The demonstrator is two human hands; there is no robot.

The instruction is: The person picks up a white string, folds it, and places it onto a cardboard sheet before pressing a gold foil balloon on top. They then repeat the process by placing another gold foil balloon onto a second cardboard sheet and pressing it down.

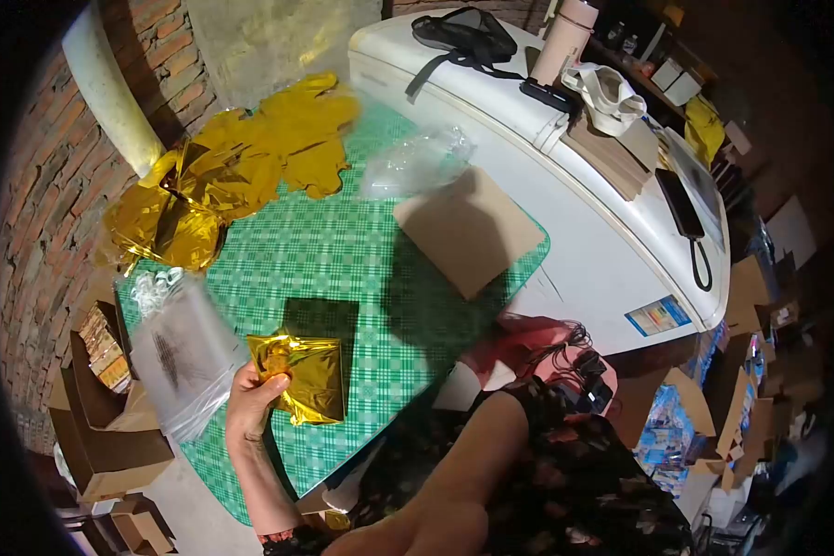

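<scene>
My left hand [255, 398] grips the left edge of a shiny gold foil packet [313, 378], its thumb on top, above the green checked tablecloth [287, 250]. My right hand [426, 530] is low in the view, at the bottom edge, away from the packet; its fingers are cut off by the frame. Clear plastic bags [181, 352] lie just left of the packet. Crumpled gold foil sheets [278, 153] spread over the far left of the table. A brown cardboard sheet [468, 227] lies at the table's right side.
A white chest freezer [528, 213] borders the table on the right, bearing a pink bottle [563, 39], a black phone [679, 204] and a black mesh bag [463, 35]. Open cardboard boxes [111, 445] stand at left. A pink bag with cables [565, 357] is near my lap.
</scene>
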